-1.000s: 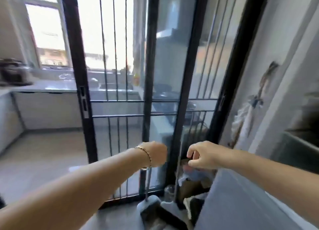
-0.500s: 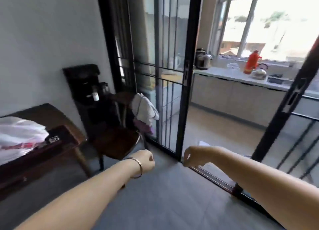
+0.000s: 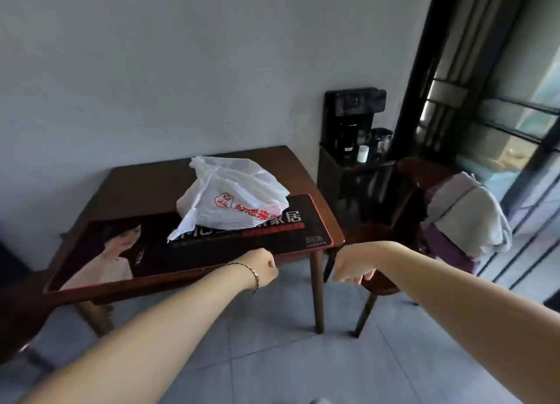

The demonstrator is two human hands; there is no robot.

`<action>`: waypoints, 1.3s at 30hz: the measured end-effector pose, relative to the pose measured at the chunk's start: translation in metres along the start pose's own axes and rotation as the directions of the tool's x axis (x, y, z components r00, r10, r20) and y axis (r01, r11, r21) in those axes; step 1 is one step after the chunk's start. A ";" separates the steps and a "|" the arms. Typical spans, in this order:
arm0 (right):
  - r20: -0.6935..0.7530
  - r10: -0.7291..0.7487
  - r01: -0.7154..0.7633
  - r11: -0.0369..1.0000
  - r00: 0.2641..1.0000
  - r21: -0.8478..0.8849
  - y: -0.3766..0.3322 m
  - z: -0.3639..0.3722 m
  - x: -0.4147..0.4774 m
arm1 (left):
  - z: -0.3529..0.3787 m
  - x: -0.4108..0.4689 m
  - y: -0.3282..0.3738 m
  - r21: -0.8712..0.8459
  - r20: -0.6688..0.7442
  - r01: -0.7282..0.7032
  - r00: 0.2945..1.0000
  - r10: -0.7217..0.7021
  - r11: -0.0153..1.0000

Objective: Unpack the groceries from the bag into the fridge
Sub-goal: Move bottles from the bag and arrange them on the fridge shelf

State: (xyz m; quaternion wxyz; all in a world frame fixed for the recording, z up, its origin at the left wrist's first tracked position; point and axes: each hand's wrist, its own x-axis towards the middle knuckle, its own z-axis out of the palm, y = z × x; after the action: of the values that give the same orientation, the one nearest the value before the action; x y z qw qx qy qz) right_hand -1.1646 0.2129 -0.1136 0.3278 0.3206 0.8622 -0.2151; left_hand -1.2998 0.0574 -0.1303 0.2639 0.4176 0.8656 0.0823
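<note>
A white plastic grocery bag [image 3: 233,199] with red print sits closed on a dark wooden table [image 3: 151,176], partly on a black printed mat [image 3: 212,249]. My left hand [image 3: 262,267] is a loose fist with a bracelet at the wrist, just in front of the table's near edge. My right hand [image 3: 351,266] is also curled shut, beside the table's front right corner. Neither hand touches the bag or holds anything. No fridge is in view.
A black water dispenser [image 3: 351,137] stands against the wall right of the table. A wooden chair [image 3: 406,209] draped with white and purple cloth [image 3: 466,222] is at the right. Black-framed glass sliding doors [image 3: 491,100] fill the far right. Grey tiled floor lies below.
My view has swung left from the sliding doors to the table with the bag, now much closer. Both hands stay curled and held out in front.
</note>
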 end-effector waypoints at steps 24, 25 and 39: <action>-0.369 -0.221 0.293 0.944 0.903 0.152 -0.177 -0.232 0.376 | -0.207 0.355 -0.196 -0.420 -0.496 0.241 0.747 -0.443 0.875; -0.399 -0.195 0.283 0.943 0.896 0.176 -0.182 -0.232 0.382 | -0.212 0.372 -0.203 -0.462 -0.425 0.279 0.763 -0.486 0.842; -0.252 -0.042 0.080 0.986 0.967 0.143 -0.230 -0.189 0.453 | -0.160 0.356 -0.303 -0.529 -0.031 0.248 0.950 -0.310 0.812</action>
State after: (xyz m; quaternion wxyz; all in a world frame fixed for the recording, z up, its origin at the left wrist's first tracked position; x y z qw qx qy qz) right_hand -1.6675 0.3474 -0.2644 0.1854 0.3423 0.8869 -0.2486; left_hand -1.7722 0.1499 -0.2426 0.3250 0.1936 0.8767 0.2970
